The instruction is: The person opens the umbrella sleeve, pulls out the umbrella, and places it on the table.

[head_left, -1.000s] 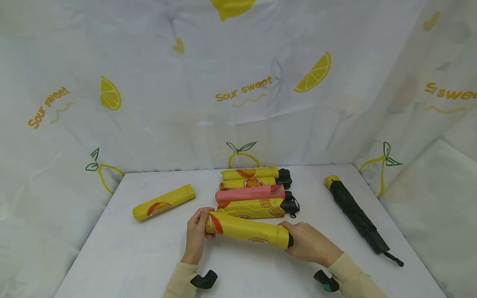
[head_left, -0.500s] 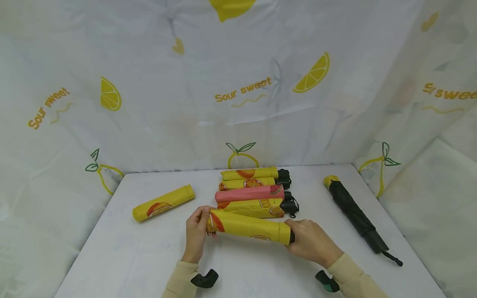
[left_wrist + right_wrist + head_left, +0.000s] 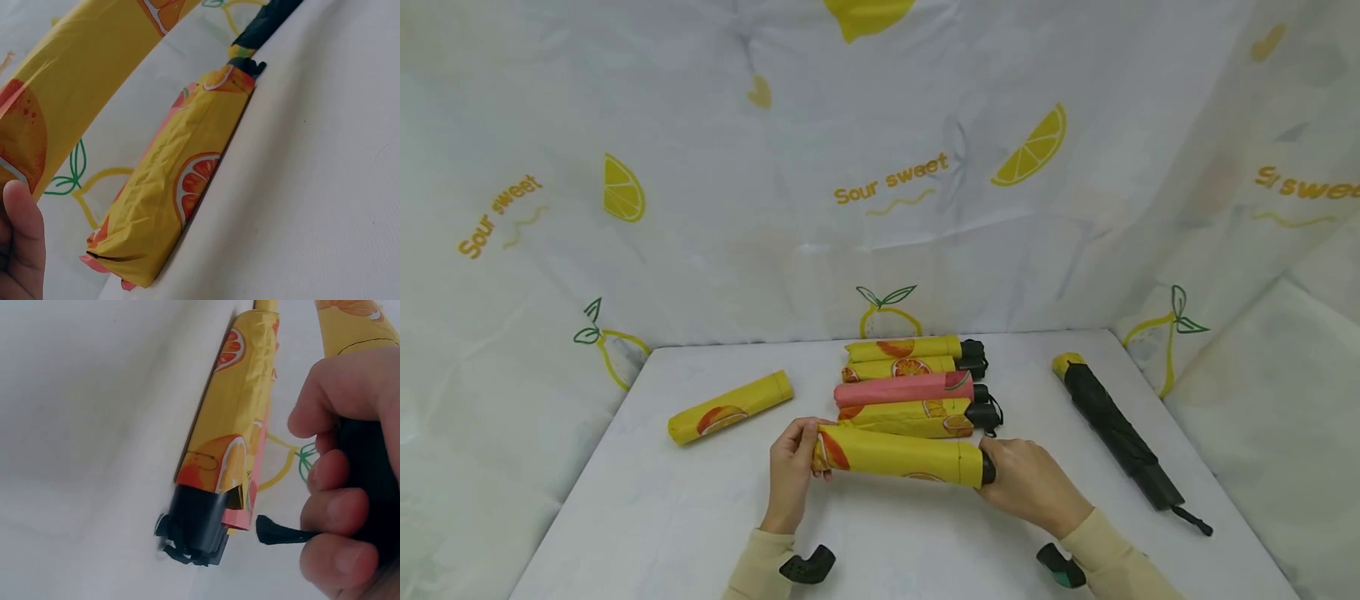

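Both hands hold a folded umbrella (image 3: 891,454) in a yellow fruit-print sleeve, raised just over the table and nearly level. My left hand (image 3: 790,471) pinches the sleeve's left end, with the thumb (image 3: 24,215) against the fabric in the left wrist view. Curled round the black handle at the other end is my right hand (image 3: 1028,483); a short black strap (image 3: 281,531) sticks out between its fingers in the right wrist view. Just beyond lies a yellow sleeved umbrella (image 3: 917,414), the nearest of a row.
Behind it in the row lie a pink umbrella (image 3: 902,389) and two more yellow ones (image 3: 898,348). A yellow sleeve (image 3: 730,407) lies at the left. An unsleeved black umbrella (image 3: 1108,417) lies slanted at the right. White printed cloth (image 3: 737,250) hangs behind the table.
The held umbrella's right end has risen slightly, so it slants less. My right hand has shifted slightly up and right with it. My left hand has stayed almost in place.
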Motion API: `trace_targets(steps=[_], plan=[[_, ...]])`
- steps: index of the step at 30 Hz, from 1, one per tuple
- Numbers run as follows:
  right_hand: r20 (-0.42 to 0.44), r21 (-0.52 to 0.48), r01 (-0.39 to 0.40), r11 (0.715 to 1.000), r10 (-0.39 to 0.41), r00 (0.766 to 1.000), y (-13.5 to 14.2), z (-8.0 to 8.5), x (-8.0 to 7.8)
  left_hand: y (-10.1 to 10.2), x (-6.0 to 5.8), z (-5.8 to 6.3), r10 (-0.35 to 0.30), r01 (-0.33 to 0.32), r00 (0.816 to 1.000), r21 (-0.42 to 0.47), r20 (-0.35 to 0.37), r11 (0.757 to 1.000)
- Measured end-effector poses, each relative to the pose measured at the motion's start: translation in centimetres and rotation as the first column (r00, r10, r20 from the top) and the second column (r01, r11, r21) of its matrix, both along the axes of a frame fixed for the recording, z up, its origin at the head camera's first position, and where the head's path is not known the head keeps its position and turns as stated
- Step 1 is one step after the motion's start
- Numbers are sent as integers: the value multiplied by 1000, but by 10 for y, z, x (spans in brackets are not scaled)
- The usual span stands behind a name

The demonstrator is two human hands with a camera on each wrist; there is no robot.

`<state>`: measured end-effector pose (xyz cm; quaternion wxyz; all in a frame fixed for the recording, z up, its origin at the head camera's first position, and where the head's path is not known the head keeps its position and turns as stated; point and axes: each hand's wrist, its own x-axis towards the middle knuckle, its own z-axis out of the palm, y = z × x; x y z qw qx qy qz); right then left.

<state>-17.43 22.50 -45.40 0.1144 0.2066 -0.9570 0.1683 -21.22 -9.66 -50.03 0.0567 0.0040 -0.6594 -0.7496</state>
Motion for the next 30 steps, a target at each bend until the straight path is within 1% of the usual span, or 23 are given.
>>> trace_targets(steps=[5,9,13,16,23,27,30], plan=[[-23,-13,-27,1000,27,999,7,-4,-3,3,1,2,-3,3,1000,-9,-17,1000],[10,-19,-23,1000,23,1000,13,-7,-7,6,0,1,-1,1,1000,-7,-3,1000],[42,-9,-4,1000,4,999,22,-7,-8,6,1,0,38,-38,999,-15,16,999],[46,-1,5,1000,-5,999,29,-8,-7,4,2,-1,59,-58,998,-16,25,998],[15,-7,-6,1000,6,1000,38,-11,-7,1,3,-4,45,-44,998,-20,47,999],[7,-7,-8,1000,8,1000,42,-10,-6,0,4,-4,60,-58,997,-28,57,998],[-18,8,-6,1000,6,1000,45,-10,-6,-1,4,-2,74,-72,995,-30,66,997]])
